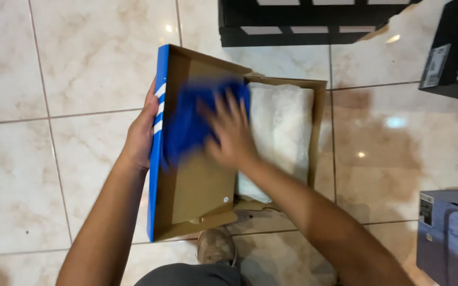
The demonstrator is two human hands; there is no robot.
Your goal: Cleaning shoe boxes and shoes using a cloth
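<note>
Tiled floor (pixel 80 63) under shoebox (pixel 314 132)

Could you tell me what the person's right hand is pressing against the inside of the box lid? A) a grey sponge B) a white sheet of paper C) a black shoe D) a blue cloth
D: the right hand presses a blurred blue cloth onto the lid's brown inner face, while the left hand holds the lid's blue edge.

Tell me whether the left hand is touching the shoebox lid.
Touching. The head view shows the left hand gripping the blue striped outer edge of the open shoebox lid, fingers wrapped against it with no gap, while the right hand presses a blurred blue cloth inside.
</note>
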